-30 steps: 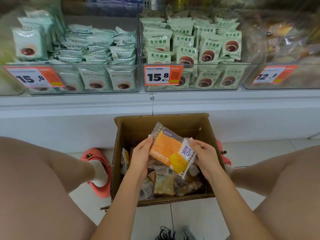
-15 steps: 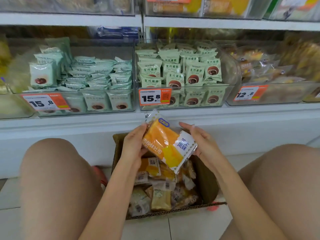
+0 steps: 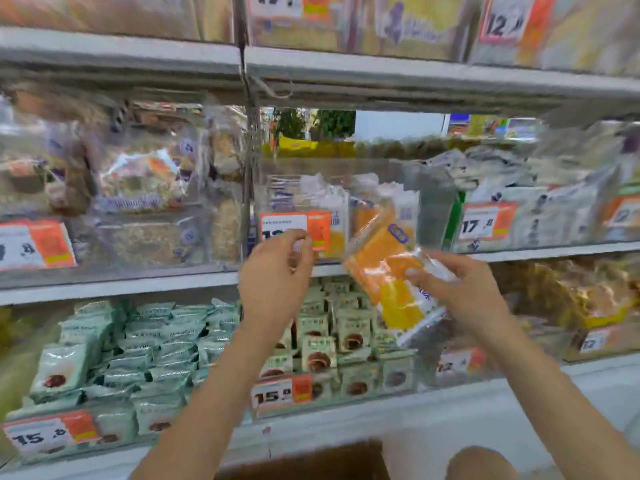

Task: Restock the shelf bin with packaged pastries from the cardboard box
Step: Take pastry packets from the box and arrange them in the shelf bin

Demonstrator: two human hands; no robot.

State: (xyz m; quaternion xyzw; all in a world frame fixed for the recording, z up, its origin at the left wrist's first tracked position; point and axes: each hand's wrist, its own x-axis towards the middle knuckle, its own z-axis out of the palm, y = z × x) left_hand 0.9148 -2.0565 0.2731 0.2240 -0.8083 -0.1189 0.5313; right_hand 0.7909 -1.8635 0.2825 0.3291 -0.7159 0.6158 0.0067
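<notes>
Lifted from the cardboard box (image 3: 304,460), the orange pastry pack (image 3: 388,271) now nears the clear shelf bin (image 3: 346,188). Right hand (image 3: 460,289) pinches it; left hand (image 3: 277,271), fingers loosely curled and holding nothing, reaches the bin's front, likely to steady it.

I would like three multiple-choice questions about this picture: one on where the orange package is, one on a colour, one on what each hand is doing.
1. Where is the orange pastry package?
A. inside the cardboard box
B. held up in front of the clear shelf bin
C. on the floor

2. What colour are the small packs on the lower shelf at left?
A. pale green
B. red
C. black

3. What is the left hand doing?
A. gripping the orange package
B. raised at the bin's price tag, not on the package
C. resting on a knee

Answers: 1 B, the right hand holds it before the clear shelf bin. 2 A, their wrappers are pale green. 3 B, its fingers are at the price tag; the blur hides any contact.
</notes>
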